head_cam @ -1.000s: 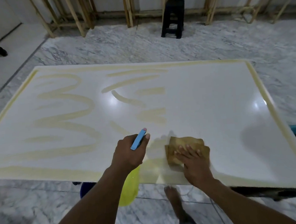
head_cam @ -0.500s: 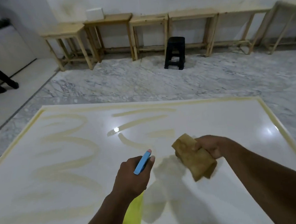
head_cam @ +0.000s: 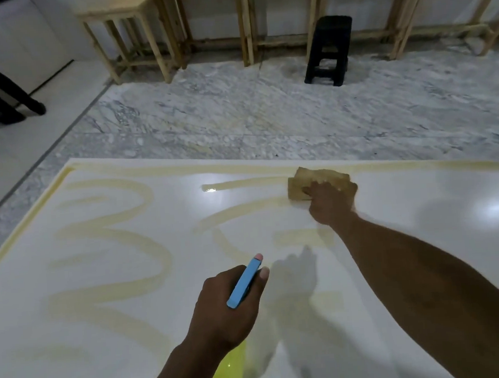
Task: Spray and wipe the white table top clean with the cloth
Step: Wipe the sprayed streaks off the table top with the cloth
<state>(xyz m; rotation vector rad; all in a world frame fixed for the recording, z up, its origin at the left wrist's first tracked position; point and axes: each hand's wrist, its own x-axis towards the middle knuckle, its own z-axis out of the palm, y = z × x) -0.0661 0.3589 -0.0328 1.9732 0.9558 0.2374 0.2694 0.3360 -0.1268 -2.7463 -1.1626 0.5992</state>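
Note:
The white table top [head_cam: 107, 287] fills the lower view and carries yellowish streaks across its left and middle. A folded tan cloth [head_cam: 315, 181] lies flat near the far edge, and my right hand [head_cam: 330, 201] presses down on it with fingers spread over it. Closer to me, my left hand [head_cam: 224, 311] grips a spray bottle [head_cam: 244, 282] with a blue head and pink nozzle tip. Its yellow body [head_cam: 228, 373] shows below my wrist, over the table's near part.
A black plastic stool [head_cam: 328, 50] stands on the marble floor beyond the table. Wooden tables [head_cam: 131, 34] line the back wall. A person's dark trouser legs and shoes [head_cam: 5, 90] are at the far left.
My right hand lifted the cloth off the near edge, carried it across the table and set it down near the far edge. My left hand kept holding the bottle in about the same place.

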